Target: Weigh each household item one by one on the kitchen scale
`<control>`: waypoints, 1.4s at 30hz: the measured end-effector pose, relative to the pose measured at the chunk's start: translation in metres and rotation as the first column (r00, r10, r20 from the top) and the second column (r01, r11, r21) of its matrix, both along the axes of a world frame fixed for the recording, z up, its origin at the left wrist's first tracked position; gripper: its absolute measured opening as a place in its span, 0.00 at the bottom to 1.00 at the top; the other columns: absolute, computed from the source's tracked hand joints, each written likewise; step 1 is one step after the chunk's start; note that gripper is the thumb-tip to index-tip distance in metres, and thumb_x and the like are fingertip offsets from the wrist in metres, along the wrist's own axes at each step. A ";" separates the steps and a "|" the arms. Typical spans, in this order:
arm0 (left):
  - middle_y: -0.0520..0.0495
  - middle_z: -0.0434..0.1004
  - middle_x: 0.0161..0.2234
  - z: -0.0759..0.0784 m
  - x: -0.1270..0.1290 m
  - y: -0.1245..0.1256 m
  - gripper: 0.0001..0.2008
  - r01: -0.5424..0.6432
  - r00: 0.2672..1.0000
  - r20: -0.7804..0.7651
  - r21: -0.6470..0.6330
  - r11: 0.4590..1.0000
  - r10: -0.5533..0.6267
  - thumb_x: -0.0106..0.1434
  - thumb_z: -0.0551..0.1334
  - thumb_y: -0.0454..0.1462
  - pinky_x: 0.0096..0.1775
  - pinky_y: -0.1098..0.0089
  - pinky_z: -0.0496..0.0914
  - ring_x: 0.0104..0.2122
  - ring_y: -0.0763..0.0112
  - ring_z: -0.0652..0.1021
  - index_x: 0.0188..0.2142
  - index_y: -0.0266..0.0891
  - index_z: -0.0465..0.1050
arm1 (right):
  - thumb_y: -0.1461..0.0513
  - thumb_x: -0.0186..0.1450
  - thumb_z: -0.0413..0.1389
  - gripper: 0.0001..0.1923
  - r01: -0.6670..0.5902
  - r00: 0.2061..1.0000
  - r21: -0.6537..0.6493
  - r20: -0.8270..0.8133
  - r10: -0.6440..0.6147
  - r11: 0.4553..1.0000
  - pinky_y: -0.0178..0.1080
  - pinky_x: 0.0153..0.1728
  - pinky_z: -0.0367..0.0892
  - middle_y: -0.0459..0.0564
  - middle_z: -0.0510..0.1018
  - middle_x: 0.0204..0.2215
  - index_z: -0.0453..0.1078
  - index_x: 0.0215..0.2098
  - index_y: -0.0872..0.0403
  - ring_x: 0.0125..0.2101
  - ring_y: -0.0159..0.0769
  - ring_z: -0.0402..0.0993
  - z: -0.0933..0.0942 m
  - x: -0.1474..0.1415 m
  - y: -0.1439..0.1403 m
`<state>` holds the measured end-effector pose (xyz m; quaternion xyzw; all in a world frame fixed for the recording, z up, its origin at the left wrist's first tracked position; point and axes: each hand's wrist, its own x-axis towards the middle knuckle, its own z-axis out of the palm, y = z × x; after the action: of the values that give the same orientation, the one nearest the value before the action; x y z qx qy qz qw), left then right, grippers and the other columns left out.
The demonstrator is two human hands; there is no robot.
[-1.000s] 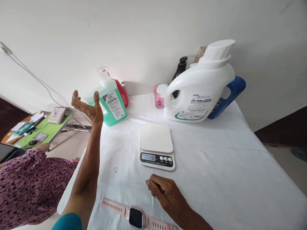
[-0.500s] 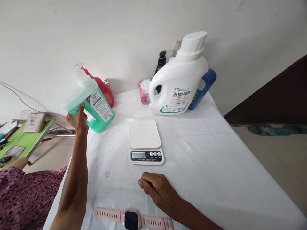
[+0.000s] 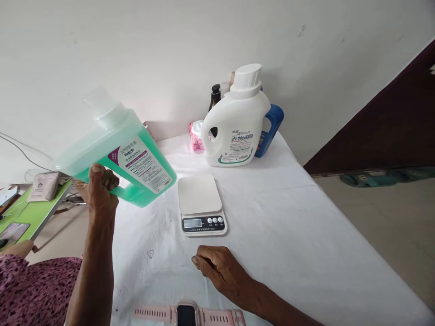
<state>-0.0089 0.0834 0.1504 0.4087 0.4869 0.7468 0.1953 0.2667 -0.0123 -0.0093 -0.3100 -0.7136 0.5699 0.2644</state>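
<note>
Moved: green bottle [image 3: 118,156], on the desk [image 3: 288,217] half a second earlier, hung tilted in the air left of the scale [image 3: 201,206].
Left hand [image 3: 98,192]: fingers wrapped round the bottle's handle.
Right hand [image 3: 219,269]: loosely curled, resting on the desk near the pink watch [image 3: 186,314].
Risk: liquid weight could twist the one-handed grip; a slip could drop the bottle onto the scale.
Behind: white jug [image 3: 234,127], well apart.

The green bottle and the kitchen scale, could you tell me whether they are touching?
Apart. The head view shows the green bottle lifted in the left hand, tilted, with bare white cloth visible between it and the scale.
</note>
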 end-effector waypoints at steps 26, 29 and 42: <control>0.60 0.51 0.14 -0.024 0.101 0.023 0.30 0.256 0.966 0.034 -0.011 0.967 -0.255 0.45 0.77 0.46 0.16 0.75 0.51 0.14 0.84 0.55 0.15 0.39 0.55 | 0.55 0.76 0.47 0.20 0.027 0.999 0.075 -0.019 -0.025 0.997 0.36 0.29 0.53 0.41 0.64 0.22 0.57 0.27 0.52 0.23 0.28 0.59 -0.002 0.000 0.000; 0.60 0.51 0.14 -0.026 0.100 0.024 0.29 0.257 0.966 -0.004 -0.003 0.966 -0.257 0.46 0.77 0.47 0.16 0.75 0.52 0.14 0.83 0.55 0.15 0.39 0.56 | 0.55 0.76 0.47 0.20 0.026 0.999 0.072 -0.030 -0.024 0.997 0.36 0.29 0.53 0.40 0.63 0.22 0.56 0.26 0.52 0.23 0.28 0.59 -0.001 0.000 0.000; 0.50 0.67 0.19 -0.038 0.078 0.023 0.33 0.299 0.923 -0.257 0.015 0.954 -0.285 0.61 0.60 0.66 0.25 0.70 0.69 0.21 0.72 0.71 0.20 0.40 0.65 | 0.54 0.77 0.46 0.21 0.032 0.999 0.084 -0.032 -0.029 0.996 0.36 0.28 0.53 0.40 0.61 0.22 0.55 0.27 0.51 0.23 0.29 0.58 -0.004 0.000 -0.001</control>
<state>0.0690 0.1067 0.1126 0.5733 0.4210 0.6643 0.2297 0.2668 -0.0137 -0.0130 -0.3005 -0.7281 0.5398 0.2969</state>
